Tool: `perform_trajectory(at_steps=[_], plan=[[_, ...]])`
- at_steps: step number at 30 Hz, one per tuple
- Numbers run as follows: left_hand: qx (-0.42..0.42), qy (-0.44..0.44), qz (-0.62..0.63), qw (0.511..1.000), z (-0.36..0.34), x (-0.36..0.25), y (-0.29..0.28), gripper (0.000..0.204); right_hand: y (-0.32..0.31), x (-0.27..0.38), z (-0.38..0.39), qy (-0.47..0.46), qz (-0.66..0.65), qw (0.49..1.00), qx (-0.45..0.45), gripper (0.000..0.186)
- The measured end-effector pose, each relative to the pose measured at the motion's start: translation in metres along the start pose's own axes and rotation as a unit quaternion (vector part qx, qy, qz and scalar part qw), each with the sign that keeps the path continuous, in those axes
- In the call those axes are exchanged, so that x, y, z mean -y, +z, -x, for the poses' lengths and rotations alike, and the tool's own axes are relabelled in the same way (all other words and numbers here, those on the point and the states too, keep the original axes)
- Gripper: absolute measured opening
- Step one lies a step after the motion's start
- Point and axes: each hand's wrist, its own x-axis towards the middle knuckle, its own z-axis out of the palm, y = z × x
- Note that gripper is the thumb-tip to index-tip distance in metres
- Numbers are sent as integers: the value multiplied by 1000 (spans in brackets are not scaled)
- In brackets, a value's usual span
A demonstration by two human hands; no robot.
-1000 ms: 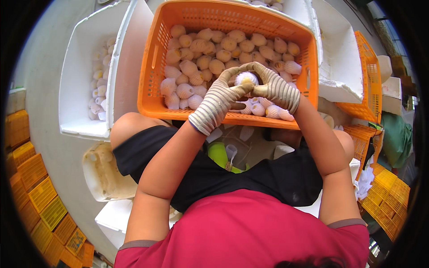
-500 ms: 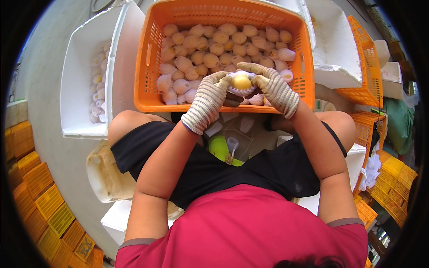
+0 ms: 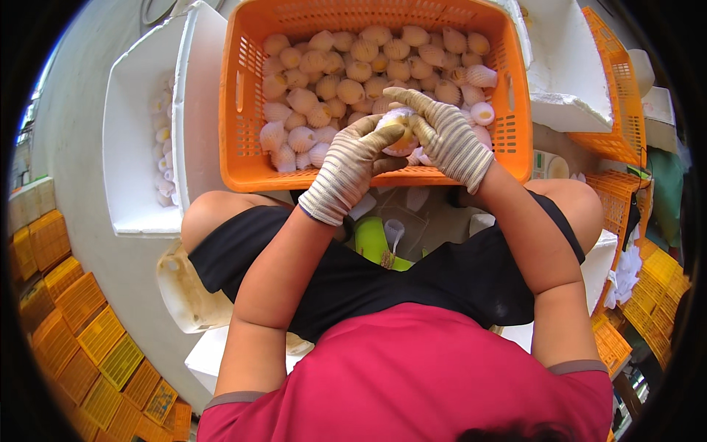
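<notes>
Between my gloved hands, over the near side of an orange plastic crate, is a pale yellow fruit in a white foam net sleeve. My left hand curls its fingers round the fruit's left side, with the thumb across its front. Along the right and far side, my right hand bends its fingers against the same fruit. Both hands wear striped white knit gloves with beige palms and fingers. Many more foam-sleeved fruits fill the crate. The fruit's underside is hidden by my fingers.
To the left stands a white foam box with more sleeved fruit; another foam box is at the right. Stacked yellow-orange crates line the far left. A bright green object and loose foam sleeves lie between my legs.
The fruit's bare yellow face has turned and is now mostly covered by the foam and my fingers. My left fingers have closed further over it. The whole view has shifted slightly.
</notes>
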Motion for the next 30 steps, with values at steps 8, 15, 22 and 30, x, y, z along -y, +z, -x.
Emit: perform_trajectory(at_steps=[8, 15, 22, 30], plan=[[72, -86, 259, 959, -12, 3, -4, 55, -12, 6, -4, 126, -286, 949, 35, 39], [34, -74, 200, 976, -18, 6, -7, 46, -10, 9, -1, -10, 59, 998, 16, 36], [-132, 24, -90, 987, -10, 8, 2, 38, 16, 7, 7, -10, -108, 994, -10, 35], [-49, -17, 64, 997, 19, -24, -2, 75, 26, 13, -2, 192, -474, 852, 112, 61]])
